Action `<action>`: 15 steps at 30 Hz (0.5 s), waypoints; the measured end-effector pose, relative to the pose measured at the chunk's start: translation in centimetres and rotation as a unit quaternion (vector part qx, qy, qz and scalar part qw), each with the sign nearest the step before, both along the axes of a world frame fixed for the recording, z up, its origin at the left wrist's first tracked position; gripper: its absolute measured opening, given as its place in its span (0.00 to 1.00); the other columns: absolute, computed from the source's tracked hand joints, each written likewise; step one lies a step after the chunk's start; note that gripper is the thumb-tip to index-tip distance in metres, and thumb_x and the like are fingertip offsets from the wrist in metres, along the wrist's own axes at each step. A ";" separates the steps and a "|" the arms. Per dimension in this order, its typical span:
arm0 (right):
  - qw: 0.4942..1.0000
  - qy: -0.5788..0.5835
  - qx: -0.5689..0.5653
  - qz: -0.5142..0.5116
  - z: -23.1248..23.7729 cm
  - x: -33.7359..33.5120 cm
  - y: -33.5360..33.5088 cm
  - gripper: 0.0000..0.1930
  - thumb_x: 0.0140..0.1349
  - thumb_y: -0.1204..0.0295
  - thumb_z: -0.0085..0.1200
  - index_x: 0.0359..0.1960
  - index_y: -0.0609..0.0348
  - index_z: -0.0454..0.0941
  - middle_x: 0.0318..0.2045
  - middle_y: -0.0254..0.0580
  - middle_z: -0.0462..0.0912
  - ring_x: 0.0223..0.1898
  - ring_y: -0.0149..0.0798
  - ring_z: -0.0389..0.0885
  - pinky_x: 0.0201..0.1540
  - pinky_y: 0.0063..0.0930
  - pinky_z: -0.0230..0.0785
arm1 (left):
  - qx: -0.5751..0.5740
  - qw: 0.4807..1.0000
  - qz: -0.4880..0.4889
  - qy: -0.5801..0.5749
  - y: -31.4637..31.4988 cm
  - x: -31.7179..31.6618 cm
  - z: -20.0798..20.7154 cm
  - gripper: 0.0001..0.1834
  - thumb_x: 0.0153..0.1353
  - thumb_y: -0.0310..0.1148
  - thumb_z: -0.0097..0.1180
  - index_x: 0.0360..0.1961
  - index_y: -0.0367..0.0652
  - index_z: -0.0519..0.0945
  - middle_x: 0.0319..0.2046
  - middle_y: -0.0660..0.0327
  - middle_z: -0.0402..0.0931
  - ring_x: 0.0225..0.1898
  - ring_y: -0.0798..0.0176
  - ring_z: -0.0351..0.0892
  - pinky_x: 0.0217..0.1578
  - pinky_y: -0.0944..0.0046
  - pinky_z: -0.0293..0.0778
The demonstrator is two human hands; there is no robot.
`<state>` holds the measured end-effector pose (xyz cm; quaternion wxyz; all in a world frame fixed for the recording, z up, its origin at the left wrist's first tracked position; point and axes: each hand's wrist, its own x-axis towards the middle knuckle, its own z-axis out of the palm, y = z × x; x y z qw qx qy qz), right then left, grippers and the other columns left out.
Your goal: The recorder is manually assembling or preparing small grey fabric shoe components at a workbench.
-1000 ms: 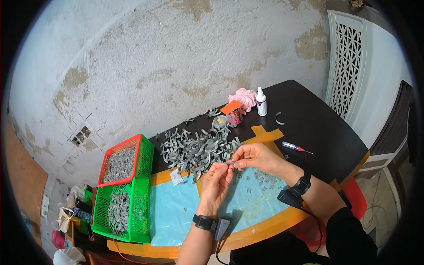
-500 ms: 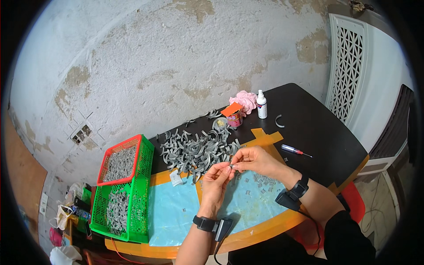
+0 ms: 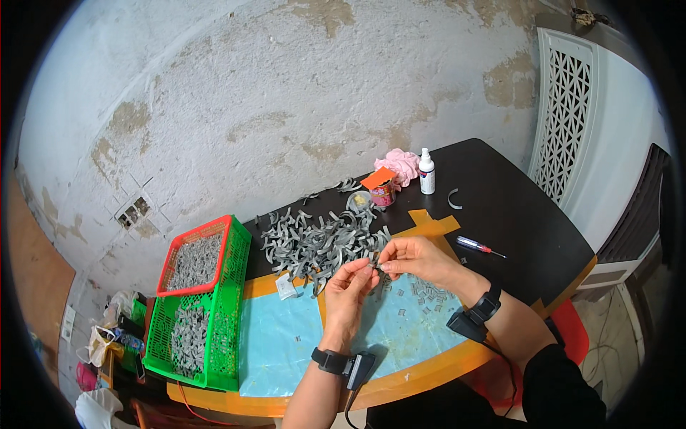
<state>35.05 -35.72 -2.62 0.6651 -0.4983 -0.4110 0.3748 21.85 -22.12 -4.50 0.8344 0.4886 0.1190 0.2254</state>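
Over the near side of the pile, my left hand [image 3: 348, 300] pinches a small grey piece [image 3: 374, 264] between thumb and index finger. My right hand [image 3: 420, 262] meets it from the right, its thumb and fingertips closed at the same piece; the fingers hide most of its shape. Just beyond both hands lies a heap of curved grey strips [image 3: 314, 239]. Below my right hand, many small metal clips [image 3: 429, 294] are scattered on a light blue plastic sheet [image 3: 279, 357] taped down with orange-brown tape.
At the left, a red basket [image 3: 166, 289] sits on a green basket [image 3: 227, 343]; both contain small grey pieces. Toward the back stand a tin [image 3: 384, 194] with an orange card, a white spray bottle [image 3: 426, 175] and a pink cloth [image 3: 401, 164]. A screwdriver [image 3: 477, 246] lies at the right.
My hands stay in nearly the same place, with the fingertips drawn very slightly apart around the small piece. The whole view has shifted a little.
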 end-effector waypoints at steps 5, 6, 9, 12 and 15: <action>1.000 0.005 -0.011 -0.011 0.2 0.0 -0.1 0.06 0.61 0.75 0.56 0.37 0.63 0.76 0.31 0.34 0.78 0.32 0.26 0.76 0.38 0.20 0.69 | -0.015 1.000 -0.003 -0.002 -0.2 0.0 -0.1 0.11 0.62 0.23 0.55 0.46 0.36 0.77 0.36 0.61 0.79 0.36 0.69 0.79 0.40 0.70 0.78; 1.000 0.006 -0.011 -0.011 0.1 0.1 -0.1 0.06 0.61 0.75 0.56 0.37 0.63 0.76 0.31 0.34 0.78 0.32 0.26 0.76 0.38 0.20 0.69 | -0.018 1.000 -0.005 -0.009 -0.2 0.1 -0.1 0.12 0.62 0.23 0.55 0.47 0.36 0.77 0.37 0.61 0.79 0.36 0.69 0.79 0.40 0.70 0.78; 1.000 0.005 -0.015 -0.009 -0.1 0.3 -0.2 0.06 0.61 0.74 0.56 0.38 0.63 0.76 0.31 0.34 0.78 0.32 0.26 0.76 0.38 0.20 0.69 | -0.026 0.998 -0.022 -0.044 -0.4 0.1 0.0 0.11 0.62 0.23 0.54 0.46 0.36 0.77 0.37 0.61 0.79 0.36 0.68 0.79 0.41 0.69 0.78; 1.000 0.011 -0.028 0.000 0.0 0.4 -0.3 0.07 0.61 0.74 0.56 0.38 0.63 0.76 0.31 0.34 0.79 0.32 0.26 0.76 0.38 0.19 0.69 | -0.020 0.998 -0.039 -0.034 -0.4 0.0 0.0 0.09 0.62 0.23 0.54 0.44 0.37 0.77 0.37 0.60 0.79 0.38 0.68 0.79 0.43 0.68 0.78; 0.999 0.028 -0.028 0.017 -0.4 0.6 -0.3 0.09 0.61 0.73 0.56 0.41 0.63 0.76 0.33 0.34 0.80 0.32 0.25 0.76 0.38 0.19 0.70 | -0.016 0.999 -0.031 -0.027 -0.2 0.0 -0.3 0.09 0.63 0.22 0.53 0.44 0.35 0.77 0.36 0.59 0.79 0.38 0.66 0.81 0.45 0.69 0.78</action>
